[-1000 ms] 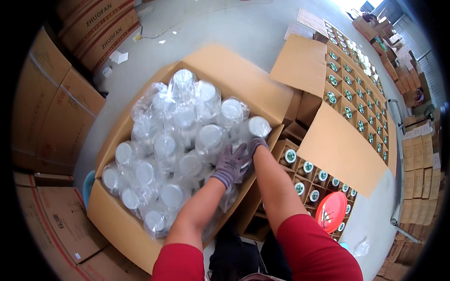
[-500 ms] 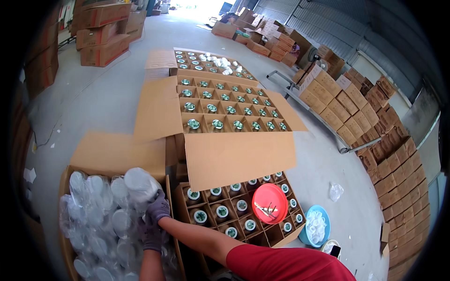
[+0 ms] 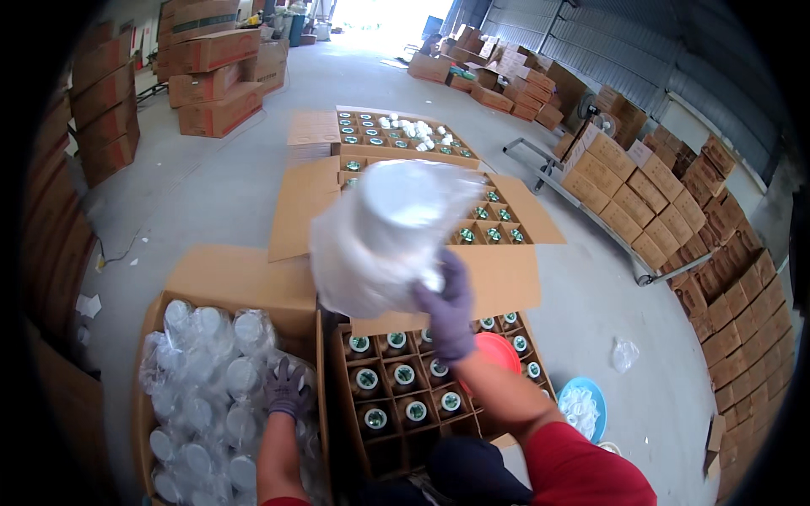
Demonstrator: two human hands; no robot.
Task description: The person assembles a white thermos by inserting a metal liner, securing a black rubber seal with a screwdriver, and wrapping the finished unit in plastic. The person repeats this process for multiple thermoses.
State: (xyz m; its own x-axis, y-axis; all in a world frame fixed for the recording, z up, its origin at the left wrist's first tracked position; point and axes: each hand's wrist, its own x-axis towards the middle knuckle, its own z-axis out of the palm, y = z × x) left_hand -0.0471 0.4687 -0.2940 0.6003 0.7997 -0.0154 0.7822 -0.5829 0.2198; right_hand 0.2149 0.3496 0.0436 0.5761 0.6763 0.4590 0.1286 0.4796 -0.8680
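Observation:
My right hand (image 3: 449, 305), in a purple-grey glove, grips a clear plastic bag holding a stack of white lids (image 3: 390, 232) and lifts it high in front of the camera. My left hand (image 3: 288, 389), gloved the same, rests on the bagged lid stacks inside the open cardboard box (image 3: 221, 278) at lower left. Below the raised bag is an open divided box (image 3: 439, 388) of jars with green-and-white tops.
A red round lid (image 3: 499, 352) lies on the jar box. A blue bowl of white rings (image 3: 582, 407) sits on the floor at right. More open jar boxes (image 3: 396, 139) lie ahead. Stacked cartons (image 3: 666, 211) line the right wall and far left.
My right hand has pulled one bag of lids out of the left box and raised it up. The view has tilted up from the box toward the warehouse floor.

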